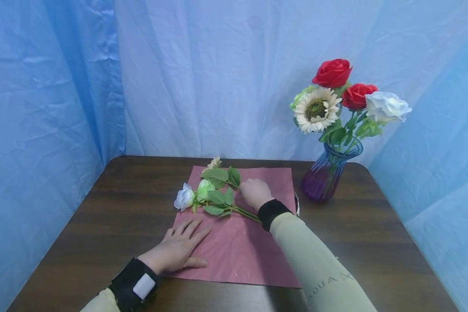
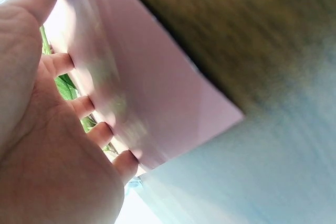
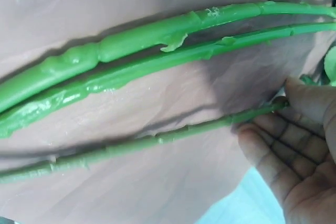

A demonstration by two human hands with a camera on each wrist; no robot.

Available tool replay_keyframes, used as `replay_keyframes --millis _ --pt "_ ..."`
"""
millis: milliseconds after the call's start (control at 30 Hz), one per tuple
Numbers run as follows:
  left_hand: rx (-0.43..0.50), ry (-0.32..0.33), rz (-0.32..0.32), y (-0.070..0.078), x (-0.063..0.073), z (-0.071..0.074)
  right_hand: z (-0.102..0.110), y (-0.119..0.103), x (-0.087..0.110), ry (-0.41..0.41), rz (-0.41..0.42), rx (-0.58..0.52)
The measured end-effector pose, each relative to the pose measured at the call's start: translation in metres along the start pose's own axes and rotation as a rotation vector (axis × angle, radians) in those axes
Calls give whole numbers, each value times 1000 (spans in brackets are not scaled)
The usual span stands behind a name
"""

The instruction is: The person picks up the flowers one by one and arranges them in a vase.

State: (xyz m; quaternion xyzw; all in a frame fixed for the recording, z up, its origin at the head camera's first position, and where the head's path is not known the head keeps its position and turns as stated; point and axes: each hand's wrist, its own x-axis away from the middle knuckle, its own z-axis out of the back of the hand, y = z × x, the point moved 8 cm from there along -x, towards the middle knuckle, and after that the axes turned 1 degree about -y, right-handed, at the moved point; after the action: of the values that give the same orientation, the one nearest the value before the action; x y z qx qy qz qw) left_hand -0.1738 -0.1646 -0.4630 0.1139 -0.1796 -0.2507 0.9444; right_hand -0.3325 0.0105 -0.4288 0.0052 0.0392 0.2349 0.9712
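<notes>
A sheet of pink wrapping paper (image 1: 238,264) lies flat on the table. My left hand (image 1: 179,249) rests on its left side with fingers spread; the left wrist view shows the fingertips (image 2: 102,134) touching the paper. Over the upper right part, my right hand (image 1: 255,193) pinches the thin stem (image 3: 157,139) of a cream sunflower (image 1: 214,163), whose head points left past the paper's far edge. Just below lie a white rose (image 1: 184,197) and a pale green rose (image 1: 205,189), their two thicker stems (image 3: 152,36) side by side under the right wrist.
A blue and purple glass vase (image 1: 327,173) stands at the back right, holding red roses (image 1: 333,73), a white rose (image 1: 387,107) and another cream sunflower (image 1: 316,110). A pale looped band (image 1: 297,203) shows beside the paper's right edge. Blue curtains (image 1: 218,78) enclose the dark wooden table (image 1: 113,208).
</notes>
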Motion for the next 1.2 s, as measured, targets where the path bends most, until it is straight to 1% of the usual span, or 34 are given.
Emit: replay_keyframes --millis 167,367,600,833,1033,1200 --pt "0 -2 0 -1 0 -1 -1 -1 0 12 -2 35" --pt "-1 -4 13 -2 -1 -1 1 1 0 23 -29 16" --pt "-8 11 1 -1 -1 0 2 1 2 -15 -55 0" --pt "-3 19 -3 1 0 1 2 3 4 -8 -59 -38" --pt "-8 23 -5 0 0 2 1 9 6 -34 -91 -65" --pt "-16 33 -10 0 0 1 1 11 6 -45 -92 -87"
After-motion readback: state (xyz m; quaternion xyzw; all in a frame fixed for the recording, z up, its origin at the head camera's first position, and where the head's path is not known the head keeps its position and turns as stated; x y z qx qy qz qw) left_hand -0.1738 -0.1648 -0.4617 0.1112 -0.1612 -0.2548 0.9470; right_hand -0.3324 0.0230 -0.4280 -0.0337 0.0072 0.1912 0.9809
